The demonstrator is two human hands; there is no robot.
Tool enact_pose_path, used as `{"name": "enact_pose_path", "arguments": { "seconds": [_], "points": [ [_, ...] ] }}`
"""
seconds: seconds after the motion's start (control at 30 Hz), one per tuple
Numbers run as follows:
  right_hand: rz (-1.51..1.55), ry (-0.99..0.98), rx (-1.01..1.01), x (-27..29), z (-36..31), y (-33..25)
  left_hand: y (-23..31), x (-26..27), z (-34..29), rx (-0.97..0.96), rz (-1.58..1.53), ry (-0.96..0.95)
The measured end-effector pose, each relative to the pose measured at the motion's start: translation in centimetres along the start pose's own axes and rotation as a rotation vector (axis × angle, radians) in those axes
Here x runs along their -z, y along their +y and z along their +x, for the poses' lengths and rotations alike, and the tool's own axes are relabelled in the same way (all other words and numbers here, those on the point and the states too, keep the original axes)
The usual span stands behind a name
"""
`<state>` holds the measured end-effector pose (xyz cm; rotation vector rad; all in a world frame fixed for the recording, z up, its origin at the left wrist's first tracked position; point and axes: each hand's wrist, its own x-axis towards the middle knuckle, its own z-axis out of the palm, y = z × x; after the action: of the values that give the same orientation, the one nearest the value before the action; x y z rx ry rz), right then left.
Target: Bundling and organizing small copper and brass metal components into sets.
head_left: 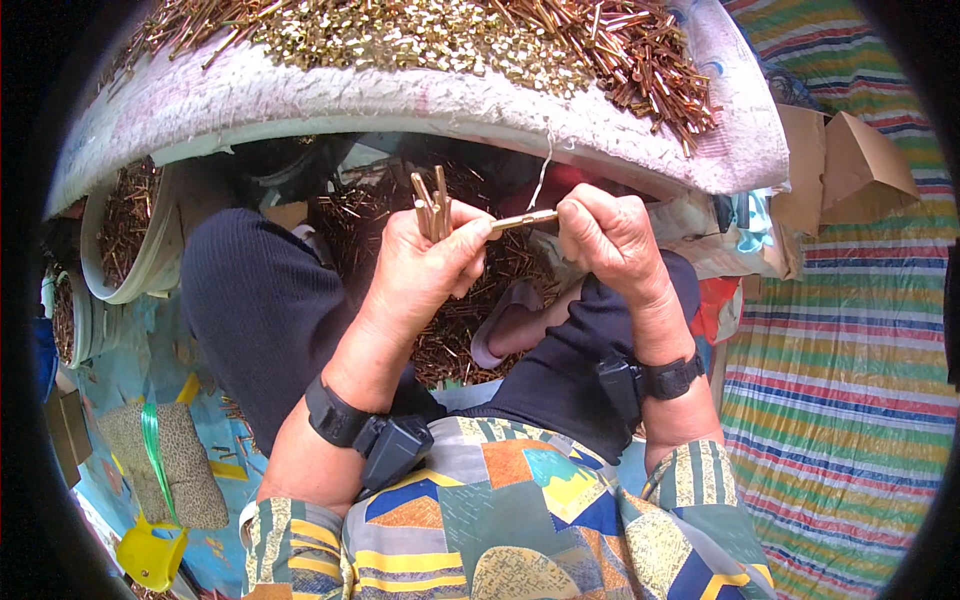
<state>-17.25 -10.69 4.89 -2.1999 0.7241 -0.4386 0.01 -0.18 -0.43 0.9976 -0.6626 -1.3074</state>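
My left hand (432, 262) is closed round several thin gold-coloured rods (436, 204), whose ends stick up past the fingers. Its thumb and forefinger also pinch one end of another slim gold-coloured rod (524, 220). That rod lies almost level between my hands, and a darker band or gap shows partway along it. At its other end my right hand (612, 240) grips it with curled fingers, hiding the tip. Both hands are above my lap, just short of the work surface. A heap of small gold-coloured pieces (420, 38) lies beyond them.
Copper-coloured rods (650, 70) lie loose on the cloth-covered surface (400, 98), from which a white string (545, 170) hangs. More rods fill a white bucket (140, 285) at left and cover the floor between my legs. A cardboard box (865, 170) stands right, on striped sheeting (840, 400).
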Motion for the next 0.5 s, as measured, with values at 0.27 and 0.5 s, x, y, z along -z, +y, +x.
{"name": "enact_pose_path", "arguments": {
  "seconds": [0.27,0.5],
  "points": [
    [0.213,0.124,-0.116,-1.1,0.0,-0.2,-0.1,-0.2,0.1,0.016,0.06,-0.005],
    [0.401,0.223,-0.097,-2.1,0.0,0.6,-0.2,0.0,0.3,0.02,0.028,-0.014]
  ]
}}
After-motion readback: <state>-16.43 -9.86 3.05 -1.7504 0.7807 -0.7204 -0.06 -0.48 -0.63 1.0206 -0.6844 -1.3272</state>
